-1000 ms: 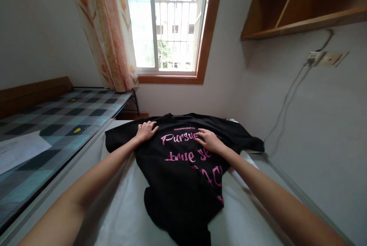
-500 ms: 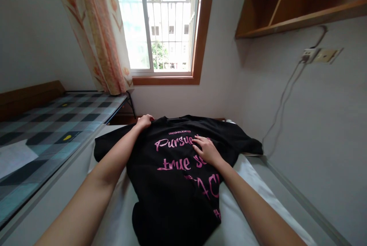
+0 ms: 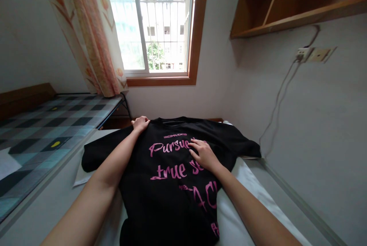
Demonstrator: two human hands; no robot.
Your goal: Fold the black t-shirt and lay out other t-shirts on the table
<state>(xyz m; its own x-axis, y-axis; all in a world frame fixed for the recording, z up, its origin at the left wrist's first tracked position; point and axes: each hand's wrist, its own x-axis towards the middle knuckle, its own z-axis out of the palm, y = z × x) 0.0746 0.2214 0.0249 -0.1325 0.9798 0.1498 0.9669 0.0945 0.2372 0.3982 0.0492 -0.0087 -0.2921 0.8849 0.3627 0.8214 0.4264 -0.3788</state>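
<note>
A black T-shirt (image 3: 160,204) with pink lettering lies front side up, its collar at the far end and its lower part bunched towards me. At the left shoulder, near the collar, my left hand (image 3: 140,124) grips the fabric, fingers bent over the far edge. My right hand (image 3: 203,155) rests palm down on the chest print with its fingers apart, covering some letters. Both short sleeves reach out sideways, the left one partly behind my left forearm. Beneath the shirt is a white surface (image 3: 235,207).
To the left is a bed with a checked cover (image 3: 77,123) and a sheet of paper (image 3: 8,163). A curtain (image 3: 94,47) hangs beside the barred window (image 3: 163,28). On the right wall are a wooden shelf (image 3: 269,24) and a socket with a cord (image 3: 304,54).
The shirt's front lies flatter, and more of the lower lettering shows. Its left sleeve reaches further left. The view has turned slightly to the right; both hands stay on the shirt.
</note>
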